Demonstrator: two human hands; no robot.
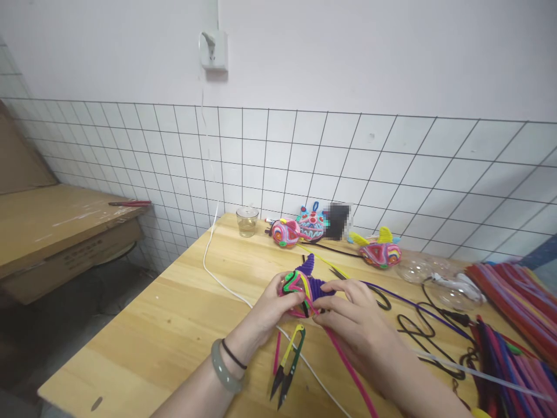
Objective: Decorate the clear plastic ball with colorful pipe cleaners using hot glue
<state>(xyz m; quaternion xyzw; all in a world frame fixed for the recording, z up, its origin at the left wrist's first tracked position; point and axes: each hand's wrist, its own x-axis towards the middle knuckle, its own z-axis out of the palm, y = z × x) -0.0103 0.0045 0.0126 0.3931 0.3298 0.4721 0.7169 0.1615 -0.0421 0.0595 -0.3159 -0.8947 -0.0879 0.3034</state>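
My left hand (270,307) is closed around a small multicoloured pipe-cleaner figure (304,283) with a purple fin, held just above the wooden table (174,325). My right hand (354,319) pinches the figure's right side, fingers pressed onto its purple part. A long pink pipe cleaner (348,368) trails from the figure toward me under my right hand. Yellow-green thread snips (287,363) lie on the table right below my hands. A jade bangle and a black hair tie sit on my left wrist.
Three finished pipe-cleaner figures (378,251) stand at the table's back by a small glass (247,221). A heap of coloured pipe cleaners (513,325) fills the right side, with black wires (418,325) and clear domes (418,268). A white cable (217,273) crosses the table. A cardboard surface is left.
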